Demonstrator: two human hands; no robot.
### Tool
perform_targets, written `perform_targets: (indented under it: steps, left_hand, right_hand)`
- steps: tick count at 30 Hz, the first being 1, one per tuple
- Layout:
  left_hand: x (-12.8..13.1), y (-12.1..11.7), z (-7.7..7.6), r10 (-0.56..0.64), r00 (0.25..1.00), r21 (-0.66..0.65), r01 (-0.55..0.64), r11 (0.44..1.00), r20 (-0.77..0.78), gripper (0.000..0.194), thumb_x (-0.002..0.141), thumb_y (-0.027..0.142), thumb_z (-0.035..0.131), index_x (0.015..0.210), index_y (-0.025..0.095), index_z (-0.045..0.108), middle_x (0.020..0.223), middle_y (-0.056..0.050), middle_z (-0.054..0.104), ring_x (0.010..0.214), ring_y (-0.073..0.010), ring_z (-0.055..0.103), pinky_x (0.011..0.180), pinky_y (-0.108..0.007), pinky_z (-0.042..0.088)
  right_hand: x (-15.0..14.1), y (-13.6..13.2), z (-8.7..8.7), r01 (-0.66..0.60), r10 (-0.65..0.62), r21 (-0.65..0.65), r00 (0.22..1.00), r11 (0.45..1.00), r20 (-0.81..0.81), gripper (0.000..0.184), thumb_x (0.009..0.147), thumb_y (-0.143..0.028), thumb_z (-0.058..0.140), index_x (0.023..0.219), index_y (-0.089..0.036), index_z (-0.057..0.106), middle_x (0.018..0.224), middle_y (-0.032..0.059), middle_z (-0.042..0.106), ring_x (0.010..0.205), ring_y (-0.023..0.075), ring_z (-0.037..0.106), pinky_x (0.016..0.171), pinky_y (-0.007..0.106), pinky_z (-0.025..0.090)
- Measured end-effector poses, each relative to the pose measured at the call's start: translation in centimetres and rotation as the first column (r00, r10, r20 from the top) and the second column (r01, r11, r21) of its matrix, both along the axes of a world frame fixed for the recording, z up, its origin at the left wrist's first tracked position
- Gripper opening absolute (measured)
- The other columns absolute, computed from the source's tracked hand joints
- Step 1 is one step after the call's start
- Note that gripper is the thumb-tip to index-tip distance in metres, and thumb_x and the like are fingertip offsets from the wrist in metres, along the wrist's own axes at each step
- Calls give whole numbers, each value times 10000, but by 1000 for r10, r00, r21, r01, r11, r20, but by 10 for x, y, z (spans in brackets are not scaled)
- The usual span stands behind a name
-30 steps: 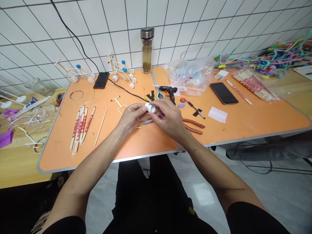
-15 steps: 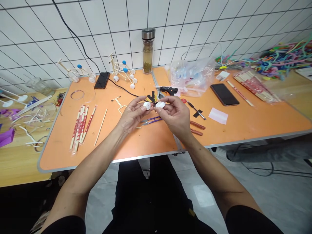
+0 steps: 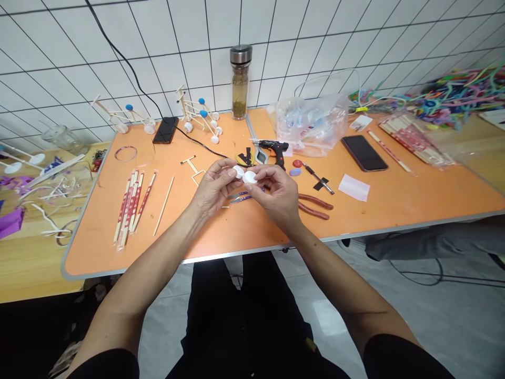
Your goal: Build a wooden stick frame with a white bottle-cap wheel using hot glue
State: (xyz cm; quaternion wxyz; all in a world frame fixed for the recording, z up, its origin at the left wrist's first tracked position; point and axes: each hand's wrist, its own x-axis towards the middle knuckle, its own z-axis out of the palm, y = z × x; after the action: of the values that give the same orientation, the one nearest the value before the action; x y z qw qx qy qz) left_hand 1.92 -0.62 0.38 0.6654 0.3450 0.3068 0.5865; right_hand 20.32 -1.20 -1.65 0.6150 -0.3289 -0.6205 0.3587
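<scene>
Between thumb and fingers, my left hand pinches a small white bottle cap. My right hand grips a second white bottle cap, its round face turned up toward me. The two caps are side by side and look to be touching, above the orange table. Below my hands lie purple-handled thread snips, partly covered by my right hand. Orange-handled pliers stick out to the right of it. A small stick frame lies just beyond my left hand.
Wrapped chopsticks and a bare stick lie left. Behind stand stick models with cap wheels, a phone and a tea bottle. A glue gun, plastic bag and another phone are to the right.
My hands moved apart, each with a white cap, then came back together. The right-hand cap has turned from edge-on to show its round face.
</scene>
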Motion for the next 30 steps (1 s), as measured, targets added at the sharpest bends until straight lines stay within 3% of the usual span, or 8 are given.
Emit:
perform_targets:
  steps: [2, 10, 18, 25, 30]
  left_hand:
    - [1, 0, 0, 8, 1000, 2, -8, 1000, -1, 593, 622, 423, 1184, 1049, 225, 823, 972, 8, 865, 882, -123, 823, 827, -211, 699]
    - [7, -3, -3, 111, 992, 57, -109, 992, -51, 547, 584, 442, 1191, 840, 201, 772, 960, -1, 866, 901, -127, 817, 888, -255, 683]
    - [13, -11, -6, 235, 961, 204, -203, 958, -144, 412, 724, 436, 1130, 817, 203, 803, 1027, -43, 893, 953, -163, 829, 961, -313, 661]
    - [14, -16, -1, 260, 938, 238, -205, 949, -230, 404, 699, 459, 1138, 811, 206, 843, 1010, -56, 897, 934, -176, 822, 925, -321, 659]
    - [14, -17, -1, 236, 936, 228, -178, 957, -262, 434, 683, 487, 1141, 802, 201, 838, 1001, -58, 895, 887, -168, 809, 861, -304, 656]
  right_hand:
    - [-2, -2, 0, 0, 0, 6, 1000, 1000, -1, 215, 918, -281, 889, 988, -277, 686, 1199, 46, 840, 959, 191, 785, 805, 364, 654]
    - [-6, -4, -3, 8, -8, 7, 1000, 1000, -19, 258, 944, -278, 859, 1155, -295, 711, 1109, 26, 809, 894, 175, 799, 692, 308, 672]
    - [-7, -3, -7, 41, -46, 90, 997, 995, 55, 312, 1007, -290, 838, 1312, -318, 781, 1276, 53, 760, 1004, 207, 849, 858, 375, 770]
    - [-3, -3, -8, 99, -120, 151, 983, 984, 136, 270, 1045, -388, 838, 1310, -337, 838, 1295, 81, 770, 1162, 270, 814, 931, 443, 783]
    - [2, 0, -11, 125, -167, 208, 966, 970, 199, 286, 1044, -406, 859, 1321, -338, 844, 1318, 85, 783, 1164, 272, 815, 934, 454, 781]
